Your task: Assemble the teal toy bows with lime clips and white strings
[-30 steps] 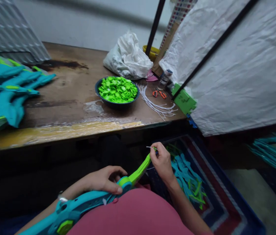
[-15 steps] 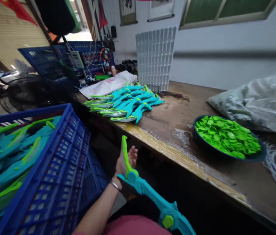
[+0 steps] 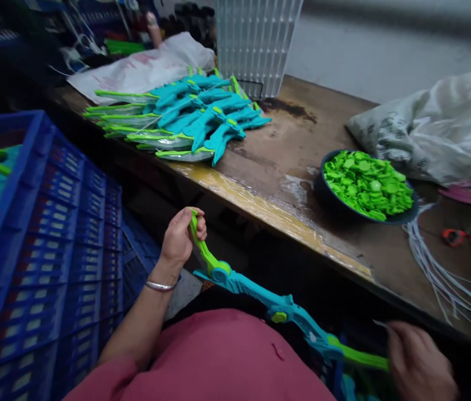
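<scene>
A turquoise toy bow [image 3: 256,292] with lime-green tips stretches across my lap in front of my pink shirt. My left hand [image 3: 182,236] is closed around its upper green tip. At the far end, my right hand [image 3: 421,359] is slightly blurred beside the other green tip, its fingers pinched with a short piece of thin white string [image 3: 379,323] sticking out. Whether the right hand also touches that tip, I cannot tell. More toy bows [image 3: 202,114] of the same kind, with thin strings across them, lie stacked on the workbench [image 3: 256,161].
A dark bowl [image 3: 335,206] of green plastic caps stands on the bench near white strings [image 3: 431,267] and red-handled pliers [image 3: 469,245]. White sacks [image 3: 436,128] lie behind. The blue crate [image 3: 72,223] at my left holds more bows. A clear ribbed panel [image 3: 256,50] stands at the back.
My left hand has gone from loosely open to closed around the bow's tip. My right hand has come into view at lower right. The view has tilted downward.
</scene>
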